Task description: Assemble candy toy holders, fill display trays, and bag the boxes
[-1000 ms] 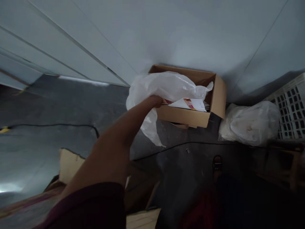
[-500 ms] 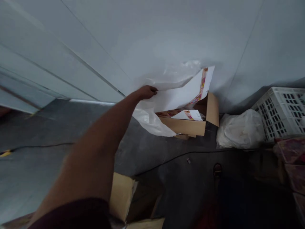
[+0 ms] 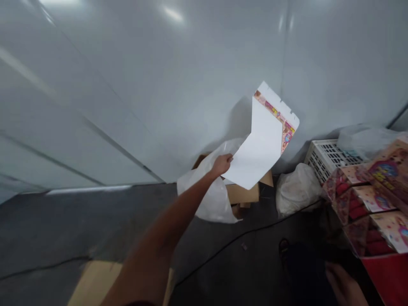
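Observation:
My left hand (image 3: 222,165) is pinched shut on a white card sheet (image 3: 263,144). The sheet is bent across its middle and has a colourful printed strip and a notched edge at its upper end. Behind it and below, a cardboard box (image 3: 244,194) stands by the wall, its inside largely hidden. A translucent plastic bag (image 3: 208,204) drapes over the box's left side, under my left wrist. My right hand (image 3: 346,285) hangs low at the bottom right, near my leg; it is dark and blurred, and its fingers cannot be made out clearly.
To the right are a stuffed white plastic bag (image 3: 298,189), a white plastic crate (image 3: 330,155) and stacked printed display boxes (image 3: 372,199) with red contents. A black cable (image 3: 223,253) crosses the floor. Another carton (image 3: 94,282) lies at the lower left.
My left hand has lifted the card sheet up out of the box, with its printed end now in front of the wall. The view has swung right, and my right hand has come into sight.

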Motion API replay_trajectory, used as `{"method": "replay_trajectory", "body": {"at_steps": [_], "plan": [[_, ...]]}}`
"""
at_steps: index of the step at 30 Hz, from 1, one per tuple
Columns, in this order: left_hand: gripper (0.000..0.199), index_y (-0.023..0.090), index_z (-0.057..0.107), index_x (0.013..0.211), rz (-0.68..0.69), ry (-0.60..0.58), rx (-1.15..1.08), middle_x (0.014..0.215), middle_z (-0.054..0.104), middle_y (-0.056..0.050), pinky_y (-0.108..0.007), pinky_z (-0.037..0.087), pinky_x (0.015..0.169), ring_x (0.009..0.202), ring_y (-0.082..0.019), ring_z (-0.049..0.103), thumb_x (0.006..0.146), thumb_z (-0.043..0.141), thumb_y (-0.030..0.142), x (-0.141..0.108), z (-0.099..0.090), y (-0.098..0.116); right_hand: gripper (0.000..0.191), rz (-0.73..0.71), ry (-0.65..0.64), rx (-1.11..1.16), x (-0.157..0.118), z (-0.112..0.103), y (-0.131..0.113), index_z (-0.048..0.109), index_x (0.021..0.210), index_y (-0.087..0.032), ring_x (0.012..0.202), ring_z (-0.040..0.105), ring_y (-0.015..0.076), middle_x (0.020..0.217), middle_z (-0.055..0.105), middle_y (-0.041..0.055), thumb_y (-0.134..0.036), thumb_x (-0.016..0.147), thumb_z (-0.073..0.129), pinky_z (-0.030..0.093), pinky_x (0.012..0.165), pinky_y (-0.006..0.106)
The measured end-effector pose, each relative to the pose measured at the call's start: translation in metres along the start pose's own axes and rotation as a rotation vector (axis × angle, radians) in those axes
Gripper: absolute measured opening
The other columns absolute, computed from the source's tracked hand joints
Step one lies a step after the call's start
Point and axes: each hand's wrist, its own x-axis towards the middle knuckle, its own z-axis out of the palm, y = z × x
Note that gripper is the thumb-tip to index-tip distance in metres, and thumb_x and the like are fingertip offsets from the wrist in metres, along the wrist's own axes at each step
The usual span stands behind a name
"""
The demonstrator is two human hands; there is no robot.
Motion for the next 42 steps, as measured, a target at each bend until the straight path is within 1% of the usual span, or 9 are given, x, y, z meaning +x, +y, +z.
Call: {"method": "replay_trajectory", "body": {"at_steps": [7, 11, 14, 17, 23, 26, 31, 37, 42], "plan": [[0.034, 0.016, 0.07, 0.092, 0.166, -0.103, -0.201, 0.092, 0.075, -0.01, -0.037, 0.051, 0.087, 0.089, -0.026, 0.066, 0.092, 0.047, 0.041, -0.136, 0.069, 0.052, 0.081, 0.151, 0.128, 0.616, 0.12, 0.001, -0.085, 0.073, 0.124, -0.021, 0.13, 0.065, 0.0333, 0.137, 0.07, 0.0145, -0.086, 0.077, 0.061, 0.056, 0.106, 0.048], [0.04, 0.017, 0.07, 0.083, 0.176, -0.298, -0.353, 0.086, 0.075, -0.008, -0.034, 0.055, 0.08, 0.083, -0.023, 0.069, 0.091, 0.055, 0.053, -0.224, 0.095, 0.064, 0.085, 0.18, 0.233, 0.889, 0.133, -0.015, -0.12, 0.073, 0.122, -0.018, 0.12, 0.069, 0.0333, 0.133, 0.072, 0.0142, -0.085, 0.07, 0.071, 0.058, 0.101, 0.046], [0.037, 0.019, 0.073, 0.09, -0.006, -0.458, -0.834, 0.093, 0.077, -0.007, -0.033, 0.057, 0.082, 0.087, -0.022, 0.071, 0.077, 0.077, 0.054, -0.248, 0.092, 0.086, 0.071, 0.162, 0.187, 0.902, 0.089, -0.028, -0.129, 0.075, 0.116, -0.015, 0.107, 0.073, 0.0322, 0.122, 0.077, 0.0144, -0.073, 0.074, 0.078, 0.06, 0.093, 0.043], [0.049, 0.023, 0.074, 0.1, -0.162, -0.378, -1.26, 0.102, 0.079, -0.007, -0.034, 0.06, 0.087, 0.099, -0.024, 0.074, 0.067, 0.086, 0.057, -0.243, 0.08, 0.128, 0.066, 0.154, 0.079, 0.884, 0.028, -0.04, -0.121, 0.074, 0.118, -0.016, 0.102, 0.074, 0.0301, 0.121, 0.077, 0.0132, -0.067, 0.077, 0.079, 0.06, 0.089, 0.04], [0.066, 0.014, 0.075, 0.105, -0.229, -0.53, -1.23, 0.112, 0.08, -0.012, -0.045, 0.057, 0.106, 0.115, -0.033, 0.073, 0.055, 0.097, 0.05, -0.258, 0.089, 0.231, 0.07, 0.262, 0.09, 0.731, -0.041, -0.078, -0.08, 0.069, 0.122, -0.014, 0.104, 0.073, 0.0335, 0.121, 0.076, 0.017, -0.071, 0.081, 0.071, 0.062, 0.084, 0.042], [0.065, 0.015, 0.074, 0.114, 0.009, -0.494, -1.033, 0.125, 0.077, -0.012, -0.045, 0.049, 0.117, 0.127, -0.031, 0.067, 0.066, 0.091, 0.055, -0.281, 0.096, 0.275, 0.076, 0.197, 0.487, 0.422, -0.057, -0.122, -0.074, 0.058, 0.138, -0.013, 0.114, 0.069, 0.0351, 0.133, 0.068, 0.0201, -0.065, 0.084, 0.07, 0.058, 0.096, 0.051], [0.062, 0.012, 0.07, 0.122, 0.367, -0.536, -0.572, 0.131, 0.073, -0.017, -0.045, 0.053, 0.112, 0.123, -0.032, 0.069, 0.085, 0.072, 0.062, -0.298, 0.099, 0.338, 0.052, -0.276, 1.098, -0.245, -0.1, -0.224, -0.11, 0.054, 0.147, -0.022, 0.137, 0.054, 0.0329, 0.147, 0.056, 0.0173, -0.035, 0.097, 0.062, 0.047, 0.113, 0.056], [0.059, 0.012, 0.069, 0.12, 0.718, -0.512, -0.315, 0.12, 0.076, -0.02, -0.044, 0.058, 0.101, 0.117, -0.035, 0.072, 0.096, 0.051, 0.063, -0.32, 0.132, 0.412, 0.08, -0.139, 1.325, -0.426, -0.171, -0.287, -0.132, 0.012, 0.168, -0.024, 0.151, 0.038, 0.0343, 0.167, 0.034, 0.017, -0.036, 0.1, 0.053, 0.041, 0.118, 0.058], [0.049, 0.014, 0.057, 0.139, 1.102, -0.515, -0.159, 0.133, 0.07, -0.022, -0.046, 0.058, 0.098, 0.117, -0.035, 0.071, 0.099, 0.045, 0.039, -0.357, 0.186, 0.429, 0.041, 0.148, 1.213, -0.472, -0.234, -0.298, -0.109, 0.056, 0.135, -0.02, 0.12, 0.062, 0.031, 0.13, 0.066, 0.0151, -0.044, 0.103, 0.046, 0.049, 0.101, 0.05]]}}
